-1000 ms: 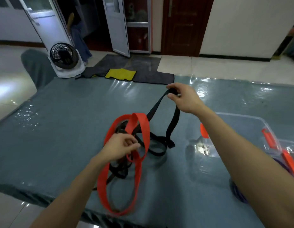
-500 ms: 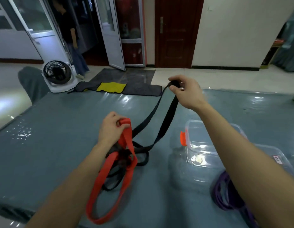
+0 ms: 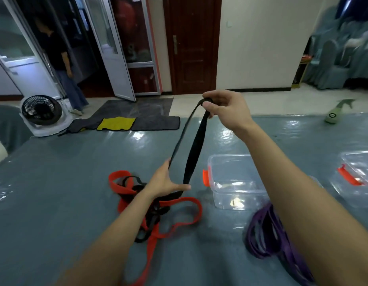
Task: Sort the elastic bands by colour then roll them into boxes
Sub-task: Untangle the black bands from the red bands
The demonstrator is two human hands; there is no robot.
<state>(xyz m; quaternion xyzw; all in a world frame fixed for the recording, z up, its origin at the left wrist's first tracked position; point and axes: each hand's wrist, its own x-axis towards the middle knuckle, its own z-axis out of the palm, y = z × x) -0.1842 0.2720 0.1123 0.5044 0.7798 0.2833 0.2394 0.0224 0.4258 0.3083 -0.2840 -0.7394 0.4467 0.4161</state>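
Gleaming table (image 3: 55,193) under red band (image 3: 117,186); tiled floor (image 3: 271,102)

Right hand (image 3: 226,110) pinches high; left hand (image 3: 164,180) spread.

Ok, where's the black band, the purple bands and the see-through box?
black band (image 3: 194,149): head view, middle of the raised strap.
purple bands (image 3: 259,221): head view, left side of the pile.
see-through box (image 3: 228,156): head view, far rim.

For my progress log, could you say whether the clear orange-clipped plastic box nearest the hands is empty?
Empty: the clear orange-clipped plastic box shows only glare through its walls.
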